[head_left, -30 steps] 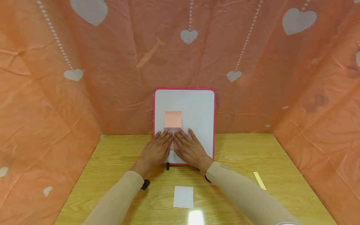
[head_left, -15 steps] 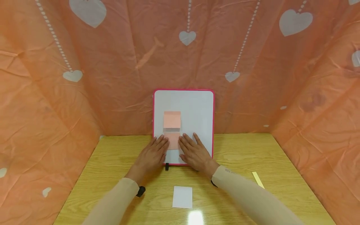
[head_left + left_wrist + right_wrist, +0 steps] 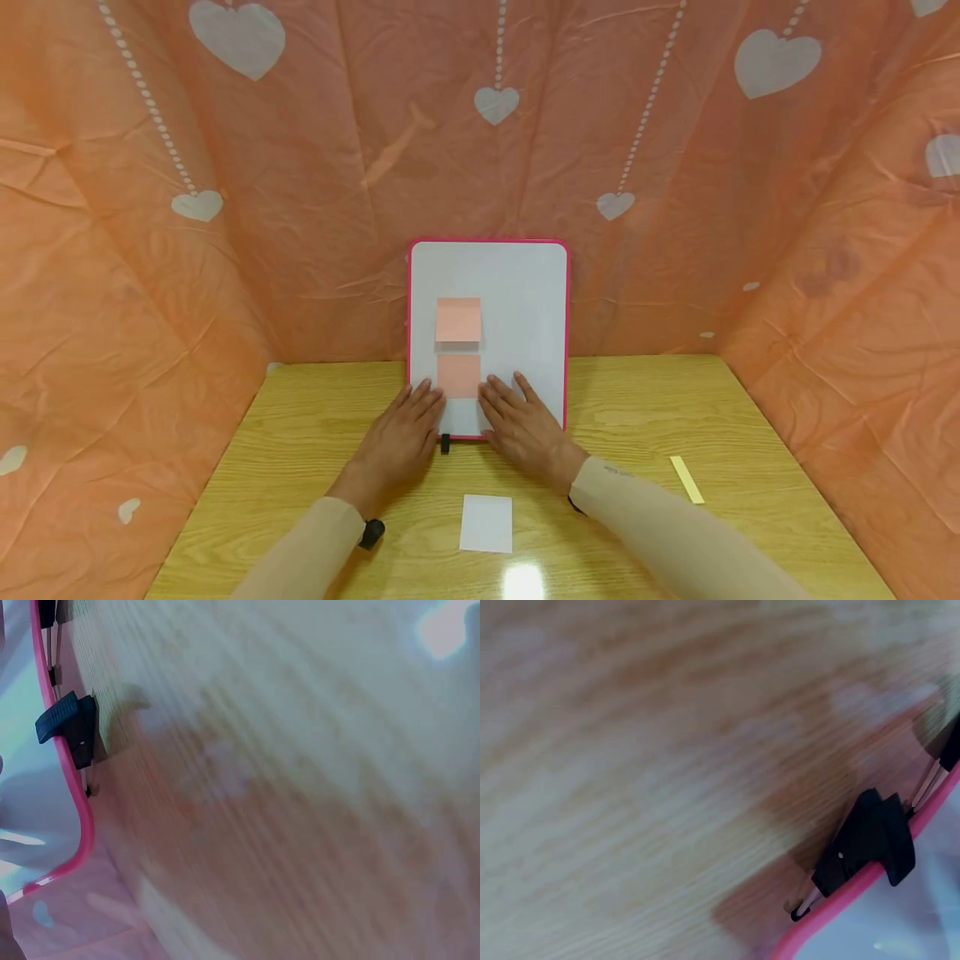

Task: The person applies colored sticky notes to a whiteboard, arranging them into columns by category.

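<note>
A whiteboard with a pink frame stands upright at the back of the table. Two pink sticky notes are on it, an upper sticky note whose bottom edge lifts off the board and a lower sticky note. My left hand has its fingers extended over the board's lower left, beside the lower note. On that note's other side, my right hand spreads straight fingers over the board's lower right. Neither hand grips anything. Whether the fingertips touch the board cannot be told.
A white square of paper lies on the wooden table in front of the board. Farther right is a yellow paper strip. Black clips hold the board's bottom edge. An orange cloth surrounds the table.
Both hands have slid down and apart from over the lower sticky note, uncovering it. That note stays on the board. The upper note has not moved.
</note>
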{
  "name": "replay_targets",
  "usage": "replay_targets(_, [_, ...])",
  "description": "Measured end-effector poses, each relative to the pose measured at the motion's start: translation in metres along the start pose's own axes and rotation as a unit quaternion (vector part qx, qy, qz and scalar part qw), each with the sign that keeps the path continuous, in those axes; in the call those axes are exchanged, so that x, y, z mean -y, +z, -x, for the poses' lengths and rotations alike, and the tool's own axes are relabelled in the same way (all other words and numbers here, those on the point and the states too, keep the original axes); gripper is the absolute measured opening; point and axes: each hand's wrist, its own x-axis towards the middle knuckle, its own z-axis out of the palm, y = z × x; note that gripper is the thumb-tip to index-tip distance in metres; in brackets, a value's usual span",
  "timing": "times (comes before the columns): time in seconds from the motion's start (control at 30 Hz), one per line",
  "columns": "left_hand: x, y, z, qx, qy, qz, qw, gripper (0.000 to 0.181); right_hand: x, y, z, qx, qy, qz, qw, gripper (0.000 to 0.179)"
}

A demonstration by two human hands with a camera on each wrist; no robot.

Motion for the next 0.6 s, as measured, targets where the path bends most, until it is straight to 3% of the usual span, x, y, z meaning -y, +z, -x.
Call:
replay_targets(0.3, [-0.017, -0.004, 0.017, 0.0, -0.032, 0.063, 0.9975, 0.052, 0.001, -0.003, 0.023, -0.041, 0.014, -0.059, 0.9973, 0.051])
replay_targets(0.6, [-0.061, -0.018, 0.041, 0.027, -0.051, 0.127, 0.9903, 0.05, -0.014, 0.0, 0.073, -0.107, 0.08, -0.127, 0.983, 0.043])
